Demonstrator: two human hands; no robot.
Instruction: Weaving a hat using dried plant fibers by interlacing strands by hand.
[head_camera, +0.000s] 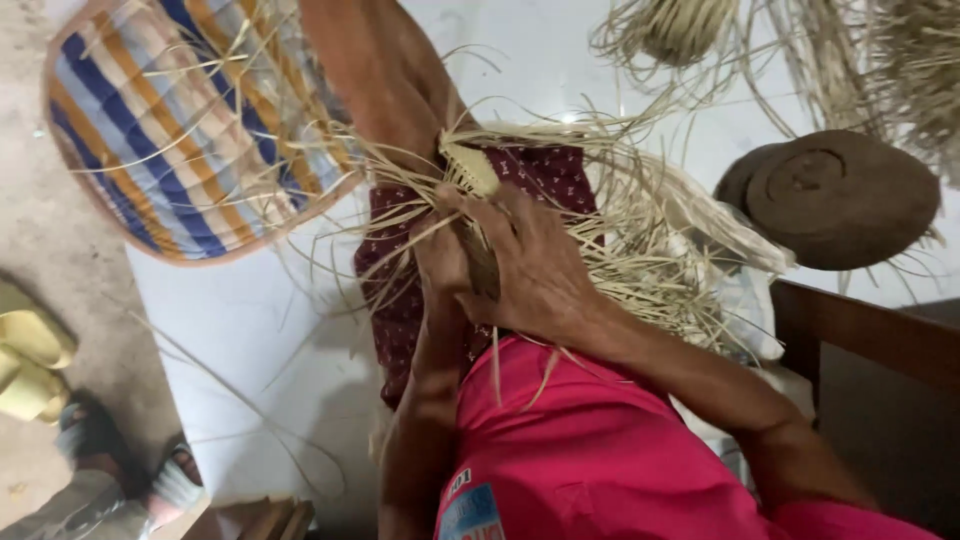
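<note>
Small pale woven straw piece (468, 168) pinched between both hands over a maroon patterned cloth (545, 172) on the lap, long axis running up and away from the body. Right hand (535, 265) closed over its lower end, nearest; left hand (440, 255) just beside, gripping loose pale straw strands (650, 250) fanning out rightward. Striped woven basket (170, 130) well left, on a white mat (250, 330).
</note>
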